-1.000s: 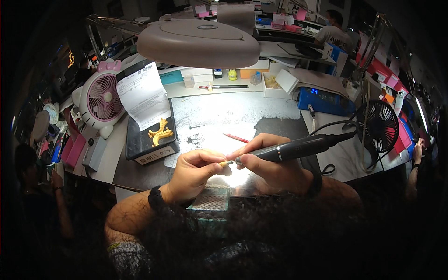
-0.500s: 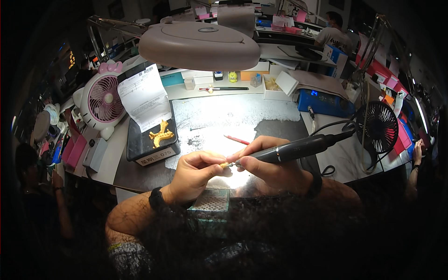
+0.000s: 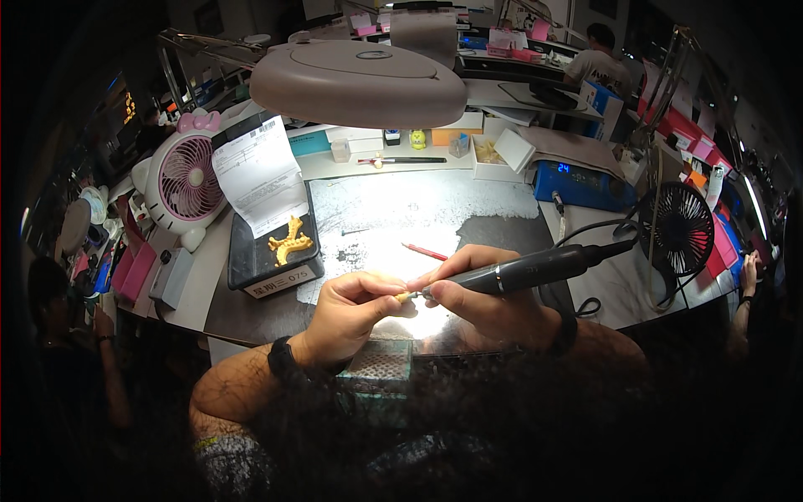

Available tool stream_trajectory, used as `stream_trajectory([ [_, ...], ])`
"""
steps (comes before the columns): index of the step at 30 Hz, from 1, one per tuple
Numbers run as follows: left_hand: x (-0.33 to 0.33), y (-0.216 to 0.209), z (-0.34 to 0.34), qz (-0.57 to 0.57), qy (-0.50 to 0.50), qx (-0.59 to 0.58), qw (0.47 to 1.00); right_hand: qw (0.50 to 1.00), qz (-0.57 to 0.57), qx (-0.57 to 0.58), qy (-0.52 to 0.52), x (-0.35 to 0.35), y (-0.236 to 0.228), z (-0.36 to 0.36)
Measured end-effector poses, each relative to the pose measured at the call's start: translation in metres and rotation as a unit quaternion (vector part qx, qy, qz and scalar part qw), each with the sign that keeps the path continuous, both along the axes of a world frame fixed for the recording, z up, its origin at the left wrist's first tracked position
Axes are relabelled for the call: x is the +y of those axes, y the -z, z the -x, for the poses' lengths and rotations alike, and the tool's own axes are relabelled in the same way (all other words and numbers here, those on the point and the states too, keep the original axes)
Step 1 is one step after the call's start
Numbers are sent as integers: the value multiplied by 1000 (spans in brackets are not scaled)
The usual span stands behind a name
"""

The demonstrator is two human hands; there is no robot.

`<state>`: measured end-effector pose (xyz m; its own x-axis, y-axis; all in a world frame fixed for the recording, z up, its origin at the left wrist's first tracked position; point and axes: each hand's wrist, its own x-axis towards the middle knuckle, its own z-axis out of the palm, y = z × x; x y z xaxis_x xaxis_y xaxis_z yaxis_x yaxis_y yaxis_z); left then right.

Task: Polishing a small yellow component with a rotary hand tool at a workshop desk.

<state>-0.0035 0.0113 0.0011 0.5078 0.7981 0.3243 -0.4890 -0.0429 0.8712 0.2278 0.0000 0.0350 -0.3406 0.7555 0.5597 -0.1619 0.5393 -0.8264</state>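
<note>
My left hand [image 3: 350, 309] pinches a small yellowish piece [image 3: 404, 297] between thumb and fingertips; the fingers cover most of it. In my right hand [image 3: 478, 308] lies a black rotary handpiece [image 3: 535, 267], held like a pen, its cord running off to the right. The handpiece's metal tip meets or nearly meets the piece; I cannot tell whether they touch. Both hands' fingertips come close together under bright light. Beyond them a red pencil [image 3: 425, 251] lies on the worn mat. A yellow dental model [image 3: 290, 242] rests in a black tray [image 3: 238, 266] to the left.
A large lamp head [image 3: 360, 88] hangs over the bench. Left stands a pink-and-white fan [image 3: 191, 176], with a printed sheet [image 3: 261, 176] leaning in the tray. At right are a blue control box [image 3: 583, 186] and a black fan [image 3: 677, 227]. A perforated greenish box [image 3: 376, 361] sits below my hands.
My hands, the handpiece and the small piece hold almost the same place. A person at the back right has turned their head away.
</note>
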Motion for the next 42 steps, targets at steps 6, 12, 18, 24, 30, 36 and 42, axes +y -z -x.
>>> stream_trajectory([
  [6,0,-1,0,1,-5,6,1000,1000,-18,11,-3,2,2,1],
  [12,-1,-3,0,4,0,12,1000,999,-24,29,0,3,4,1],
  [18,-1,-2,1,12,5,11,1000,999,-38,27,2,6,6,2],
  [24,-1,-1,1,11,1,10,1000,1000,-26,10,8,4,4,2],
  [30,0,-1,0,2,-11,14,1000,999,-49,6,4,6,6,0],
  [36,0,-1,1,10,-1,12,1000,999,-42,1,-4,5,3,0],
  [42,0,-1,1,21,4,7,1000,999,5,43,7,2,4,2],
])
